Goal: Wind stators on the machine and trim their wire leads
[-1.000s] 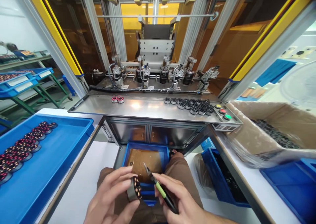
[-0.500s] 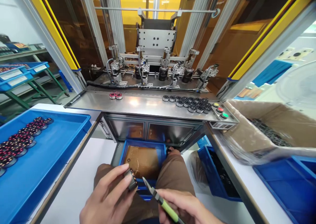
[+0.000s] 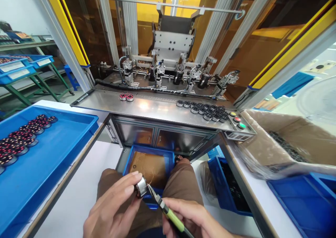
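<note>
Between the fingertips of my left hand [image 3: 115,204] is a small round motor stator [image 3: 141,187], its shiny metal side turned toward the right. My right hand [image 3: 191,217] is closed around a pair of cutting pliers [image 3: 170,215] with green-and-black handles. The pliers' pointed jaws reach the stator's right edge; whether they touch it I cannot tell. Both hands are above my lap. Below them, a blue bin [image 3: 128,163] lined with brown sheet sits between my legs, with a small dark ring [image 3: 134,166] inside.
A blue tray [image 3: 65,140] on the left bears many wound stators [image 3: 26,136]. On the steel ledge [image 3: 152,109] stand two red-wound stators [image 3: 126,97] and a group of black ones [image 3: 207,110], beside push buttons [image 3: 237,119]. A lined carton [image 3: 262,150] stands right.
The stator has been turned in my left hand so that its metal side shows. The pliers' tips have come left, up to its edge. The camera view has tilted slightly.
</note>
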A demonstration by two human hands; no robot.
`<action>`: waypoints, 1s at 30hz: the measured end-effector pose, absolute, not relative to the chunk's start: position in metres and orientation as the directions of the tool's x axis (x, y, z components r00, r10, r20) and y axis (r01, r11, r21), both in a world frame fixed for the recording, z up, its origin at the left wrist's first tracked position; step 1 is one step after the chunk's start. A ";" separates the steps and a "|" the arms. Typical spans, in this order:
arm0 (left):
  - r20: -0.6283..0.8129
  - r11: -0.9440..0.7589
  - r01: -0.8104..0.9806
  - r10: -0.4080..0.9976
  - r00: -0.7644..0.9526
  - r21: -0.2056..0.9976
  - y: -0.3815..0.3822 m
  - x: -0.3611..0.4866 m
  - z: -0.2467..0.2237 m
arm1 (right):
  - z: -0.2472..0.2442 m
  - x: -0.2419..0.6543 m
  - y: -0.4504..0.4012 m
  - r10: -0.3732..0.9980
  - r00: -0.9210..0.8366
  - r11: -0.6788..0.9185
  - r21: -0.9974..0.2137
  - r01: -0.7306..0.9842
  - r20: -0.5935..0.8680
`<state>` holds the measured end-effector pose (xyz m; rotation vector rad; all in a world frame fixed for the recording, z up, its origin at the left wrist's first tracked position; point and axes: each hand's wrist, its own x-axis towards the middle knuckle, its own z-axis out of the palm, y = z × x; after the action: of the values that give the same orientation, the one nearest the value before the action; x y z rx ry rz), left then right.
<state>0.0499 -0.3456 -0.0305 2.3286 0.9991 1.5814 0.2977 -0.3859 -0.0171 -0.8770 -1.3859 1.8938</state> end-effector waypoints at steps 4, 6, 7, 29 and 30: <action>0.775 -0.773 0.415 0.595 0.214 0.480 -0.343 0.051 -0.032 | -0.014 0.294 -0.382 0.794 -0.582 -0.278 -0.956 -0.092 -0.175; 0.771 -0.773 0.412 0.598 0.219 0.483 -0.342 0.053 -0.031 | -0.014 0.294 -0.382 0.790 -0.586 -0.279 -0.956 -0.087 -0.178; 0.768 -0.772 0.415 0.600 0.224 0.482 -0.341 0.053 -0.031 | -0.014 0.294 -0.382 0.791 -0.587 -0.271 -0.959 -0.083 -0.173; 0.740 -0.680 0.488 0.666 0.097 0.548 -0.345 0.056 -0.045 | -0.026 0.295 -0.378 0.860 -0.496 -0.123 -0.992 0.026 -0.120; 0.737 -0.670 0.483 0.672 0.071 0.564 -0.345 0.057 -0.048 | -0.030 0.296 -0.380 0.878 -0.461 -0.139 -0.990 0.008 -0.127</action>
<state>0.0571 -0.3446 -0.0477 2.1667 1.1844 1.6508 0.2961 -0.3804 -0.0299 -1.0267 -1.4646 1.6771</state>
